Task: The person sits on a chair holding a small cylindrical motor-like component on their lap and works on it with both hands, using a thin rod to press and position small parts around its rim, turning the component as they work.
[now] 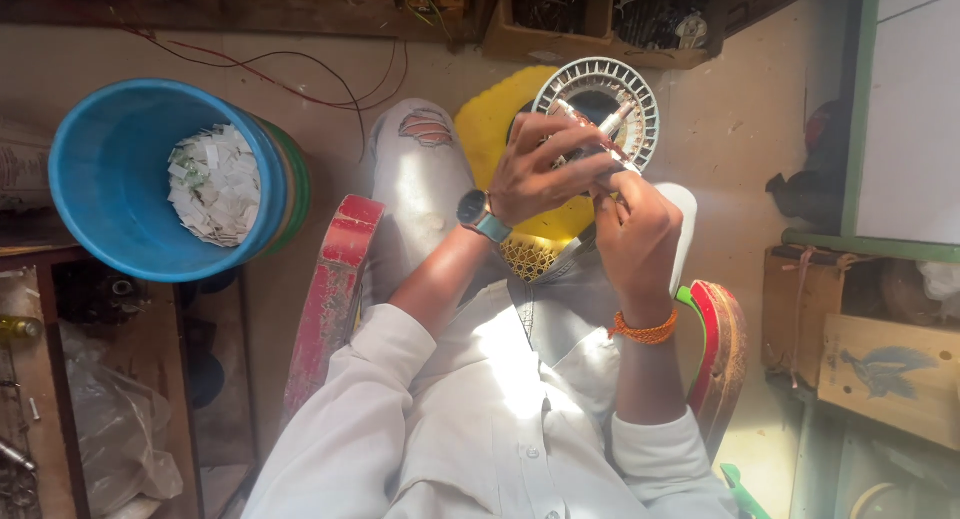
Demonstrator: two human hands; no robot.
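One white shirt lay nearest the camera, both sleeves pushed up. Two hands worked above the lap. The left hand, with one watch on its wrist, had its grip closed around one round metal fan motor core with a ribbed rim. The right hand, with one orange bracelet on its wrist, had its grip pinched at the core's near edge; what it pinched could not be told. The core sat over one yellow pad on the knees. One blue bucket of white paper scraps stood at the left, well apart.
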